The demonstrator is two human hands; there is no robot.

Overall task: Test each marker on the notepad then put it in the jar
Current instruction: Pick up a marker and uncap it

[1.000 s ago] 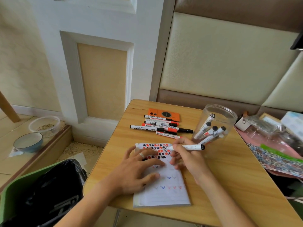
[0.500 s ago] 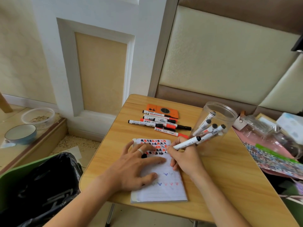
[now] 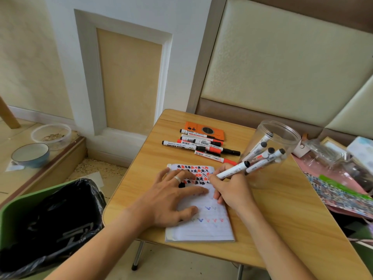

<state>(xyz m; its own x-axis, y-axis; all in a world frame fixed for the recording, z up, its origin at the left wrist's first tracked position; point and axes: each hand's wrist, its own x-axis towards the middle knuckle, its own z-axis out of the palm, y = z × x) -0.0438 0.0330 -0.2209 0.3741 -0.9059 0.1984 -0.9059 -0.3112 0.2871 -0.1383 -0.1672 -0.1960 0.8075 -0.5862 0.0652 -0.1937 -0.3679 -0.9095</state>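
One lined paper notepad (image 3: 203, 221) lies on the wooden desk (image 3: 282, 215), with one clear plastic jar (image 3: 268, 150) holding four white markers (image 3: 260, 153) and one more white marker (image 3: 232, 171) in hand. About six loose markers (image 3: 199, 145) lie beside one orange case (image 3: 205, 130); two bowls (image 3: 30, 154) sit on the floor.

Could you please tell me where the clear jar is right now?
In the head view, the clear jar stands on the right side of the table, beyond the right hand, right of the loose markers, holding several markers.
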